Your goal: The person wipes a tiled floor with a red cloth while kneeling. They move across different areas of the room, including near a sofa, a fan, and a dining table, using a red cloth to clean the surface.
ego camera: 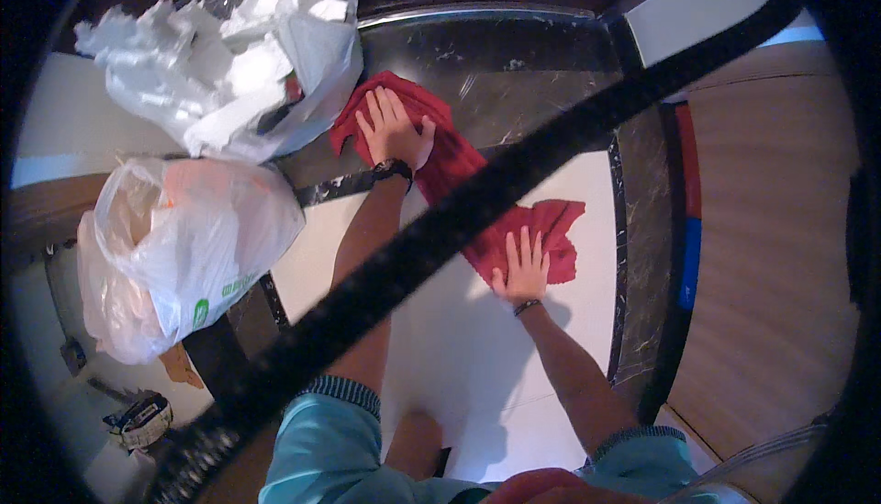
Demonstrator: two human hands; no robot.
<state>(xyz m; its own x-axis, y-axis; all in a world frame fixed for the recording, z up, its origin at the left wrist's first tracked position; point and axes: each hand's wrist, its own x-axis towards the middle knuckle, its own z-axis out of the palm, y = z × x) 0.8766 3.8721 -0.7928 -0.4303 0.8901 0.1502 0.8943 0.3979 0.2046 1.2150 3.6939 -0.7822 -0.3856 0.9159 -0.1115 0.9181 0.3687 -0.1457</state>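
Observation:
A crumpled red cloth (447, 153) lies spread across the floor, partly over dark marble and partly over a pale tile (440, 311). My left hand (394, 129) rests flat on its upper end, fingers apart, with a dark bracelet at the wrist. Lower and to the right, my right hand (524, 266) presses palm down on the cloth's other end, its fingers also spread. Neither hand grasps the fabric. A dark strap crosses the view diagonally and hides the middle of the cloth and part of my left forearm.
A white plastic bag (323, 56) holding broken white foam stands at upper left. Below it sits another filled plastic bag (227, 242). Dark marble (523, 101) borders the pale tile. A brown wooden panel (771, 228) stands at right. A small strapped item (141, 421) lies lower left.

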